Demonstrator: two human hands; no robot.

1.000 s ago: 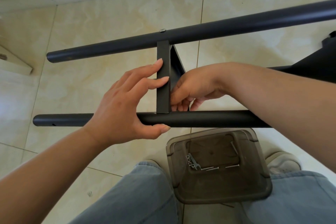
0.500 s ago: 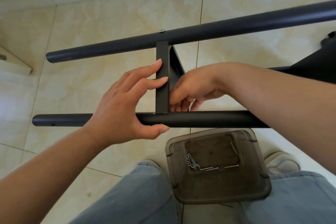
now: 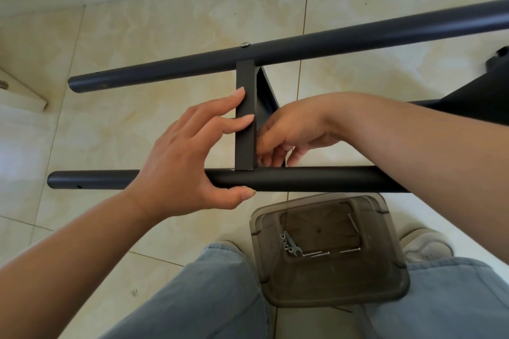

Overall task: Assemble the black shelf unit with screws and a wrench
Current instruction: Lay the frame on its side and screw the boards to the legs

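The left hand (image 3: 179,157) spans the joint: its thumb hooks under the near tube (image 3: 275,179) and two straight fingertips press the left edge of the flat crossbar (image 3: 244,118), a bracing grip that appears meant to keep the bar square against the tube while the fastening is done. The right hand (image 3: 289,135) reaches in from the right behind the crossbar, its fingers curled down at the corner where bar meets near tube; whether they pinch a screw or nut there cannot be told, since the bar and the fingers hide it. The crossbar runs from the near tube up to the far tube (image 3: 303,44), where a screw head (image 3: 244,44) already sits on top, so the far joint looks fastened and the near one is probably the step in hand. Both tubes lie roughly parallel above the tiled floor (image 3: 137,36). Nearer still, between the person's knees, a smoky plastic tray (image 3: 391,281) keeps the spare hardware within reach: long screws (image 3: 349,250), several nuts (image 3: 286,243) and a small wrench (image 3: 296,251), lying untouched.
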